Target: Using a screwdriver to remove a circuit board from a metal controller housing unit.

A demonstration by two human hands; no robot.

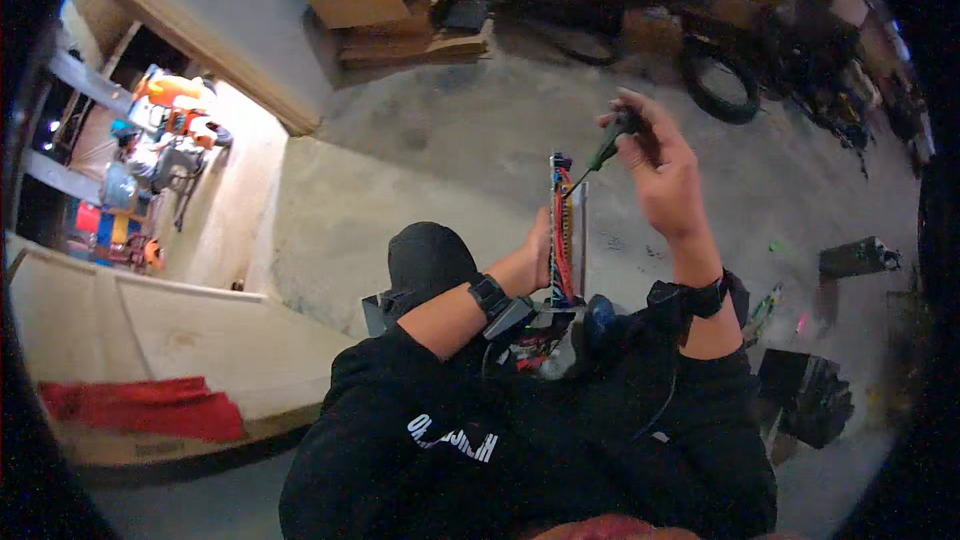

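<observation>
My right grip [668,175] is holding a screwdriver [608,144]; my left grip [540,248], closure hidden, is touching a unit [565,235] already carrying wires [562,262]; I can't tell what remains.

Grey concrete floor [430,145] under a black tire [733,114], cardboard boxes [365,5], dark block [856,258].

Workshop: tyre [708,107], cardboard boxes [360,4]

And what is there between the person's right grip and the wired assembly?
In the head view, a green-handled screwdriver lies between: the right grip holds it, and its shaft slants down-left toward the wired assembly.
</observation>
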